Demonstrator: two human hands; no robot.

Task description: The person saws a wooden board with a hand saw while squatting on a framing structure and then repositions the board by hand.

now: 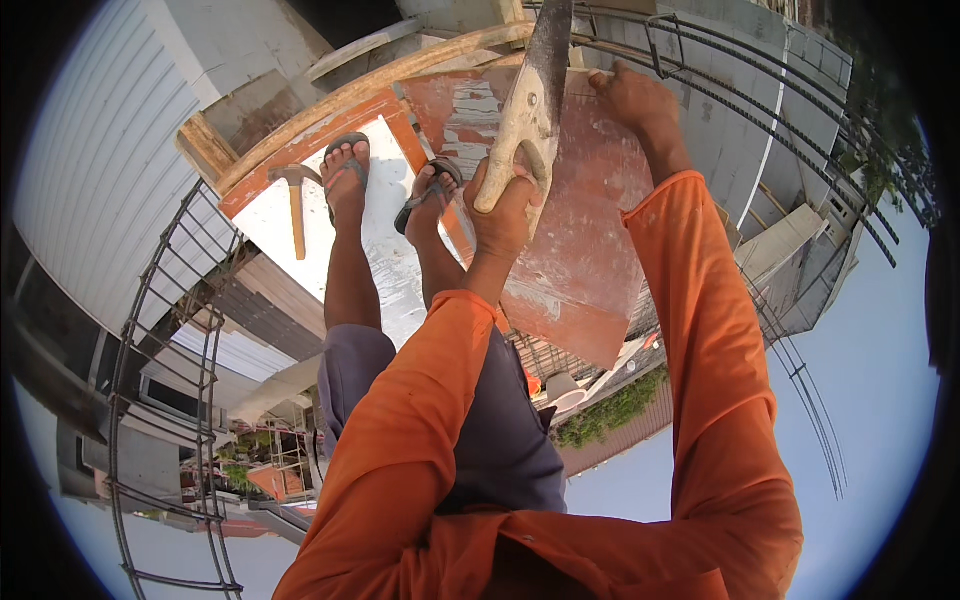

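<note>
My left hand (503,212) is wrapped round the pale, worn handle of a handsaw (540,90). The dark blade points away from me and runs out past the top of the picture. Under the saw lies a reddish-brown board (590,240) with grey smears on its face. At the board's far right edge, my right hand (640,97) has its fingers curled over the rim. A hammer (296,205) with a wooden handle rests on the platform, left of my feet.
My sandalled feet stand on a white panel (385,250) framed in orange-red wood. Rebar (790,135) bends along the far right, and a rebar cage (160,300) stands at left. A curved timber (370,90) borders the far side. Beyond the platform, the ground lies far below.
</note>
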